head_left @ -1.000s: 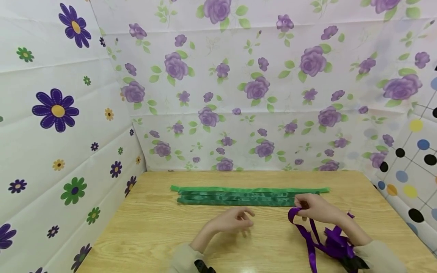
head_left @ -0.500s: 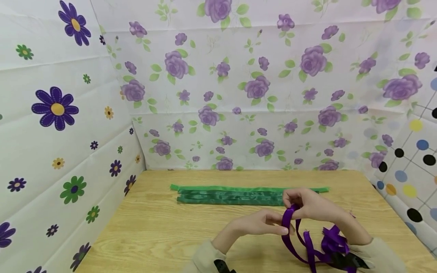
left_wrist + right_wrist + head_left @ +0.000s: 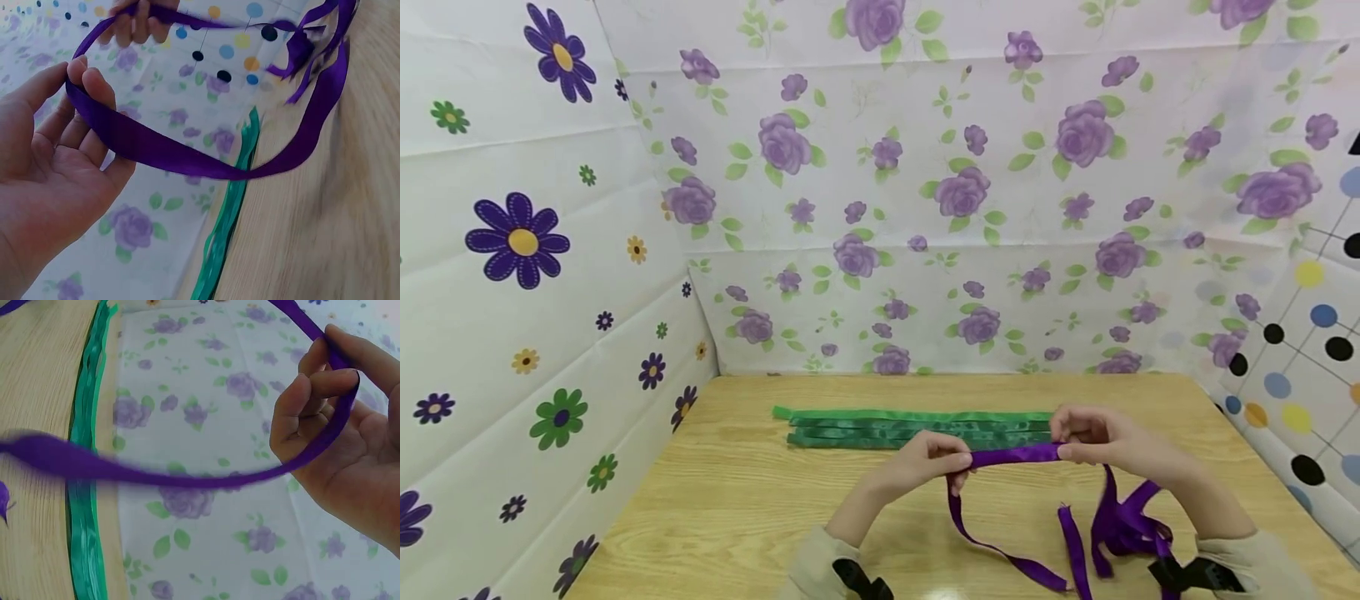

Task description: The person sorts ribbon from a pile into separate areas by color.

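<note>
A purple ribbon (image 3: pixel 1017 456) is stretched between both hands in the head view. My left hand (image 3: pixel 917 462) pinches it between thumb and fingers, and a length hangs from there down to the table. At the other end of the stretched part, my right hand (image 3: pixel 1097 437) pinches the ribbon with thumb and fingertips. In the left wrist view the ribbon (image 3: pixel 137 140) loops from the left fingertips and sweeps down past the palm. The right wrist view shows the ribbon (image 3: pixel 315 444) passing between thumb and index finger, its trailing part blurred.
Green ribbon strips (image 3: pixel 880 429) lie side by side across the wooden table (image 3: pixel 715 500), behind the hands. A heap of purple ribbon (image 3: pixel 1127 529) lies by the right forearm, with a loose purple strip (image 3: pixel 1072 546) to its left. Patterned cloths (image 3: pixel 850 208) enclose the table's back and sides.
The left hand came rightward to the purple ribbon and took hold of it, then moved back left. The right hand shifted slightly right, and the ribbon between them is now drawn straight.
</note>
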`<state>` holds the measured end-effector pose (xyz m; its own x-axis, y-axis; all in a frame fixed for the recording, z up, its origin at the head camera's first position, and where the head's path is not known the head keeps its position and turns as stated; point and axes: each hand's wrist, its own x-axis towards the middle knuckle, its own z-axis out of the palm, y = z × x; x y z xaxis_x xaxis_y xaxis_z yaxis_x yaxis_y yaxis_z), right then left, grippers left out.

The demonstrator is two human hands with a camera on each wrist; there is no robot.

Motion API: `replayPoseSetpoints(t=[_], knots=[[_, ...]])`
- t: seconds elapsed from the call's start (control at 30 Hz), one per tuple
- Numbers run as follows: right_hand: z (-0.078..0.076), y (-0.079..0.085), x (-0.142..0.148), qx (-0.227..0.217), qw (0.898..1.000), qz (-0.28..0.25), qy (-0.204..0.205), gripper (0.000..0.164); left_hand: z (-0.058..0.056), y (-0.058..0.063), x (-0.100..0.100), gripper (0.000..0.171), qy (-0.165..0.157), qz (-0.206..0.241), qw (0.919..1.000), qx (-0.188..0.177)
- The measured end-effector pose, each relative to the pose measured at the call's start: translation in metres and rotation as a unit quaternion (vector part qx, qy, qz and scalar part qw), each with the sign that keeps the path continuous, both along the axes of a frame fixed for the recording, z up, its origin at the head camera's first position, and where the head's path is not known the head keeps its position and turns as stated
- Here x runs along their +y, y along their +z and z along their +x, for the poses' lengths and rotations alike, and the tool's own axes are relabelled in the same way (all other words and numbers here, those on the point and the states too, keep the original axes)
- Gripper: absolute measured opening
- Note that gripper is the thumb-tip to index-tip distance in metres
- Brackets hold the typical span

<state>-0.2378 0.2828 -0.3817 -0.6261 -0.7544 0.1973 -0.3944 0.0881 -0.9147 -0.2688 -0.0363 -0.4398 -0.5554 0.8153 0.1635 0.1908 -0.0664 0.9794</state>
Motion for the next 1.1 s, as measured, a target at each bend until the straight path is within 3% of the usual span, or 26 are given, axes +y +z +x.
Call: replayPoseSetpoints(t=[0.37, 0.73, 1.1], knots=[[-0.009, -0.013, 0.027, -0.017, 0.994, 0.061, -0.086, 0.015, -0.014, -0.006, -0.054, 0.028, 0.07, -0.048, 0.9961, 0.025], [-0.026, -0.035, 0.047, -0.043, 0.992, 0.072, -0.099, 0.021, -0.02, -0.006, -0.106, 0.029, 0.12, -0.099, 0.9863, 0.054], [-0.032, -0.049, 0.056, -0.065, 0.969, 0.146, -0.186, 0.029, -0.026, -0.016, -0.163, 0.026, 0.172, -0.174, 0.9672, 0.068]])
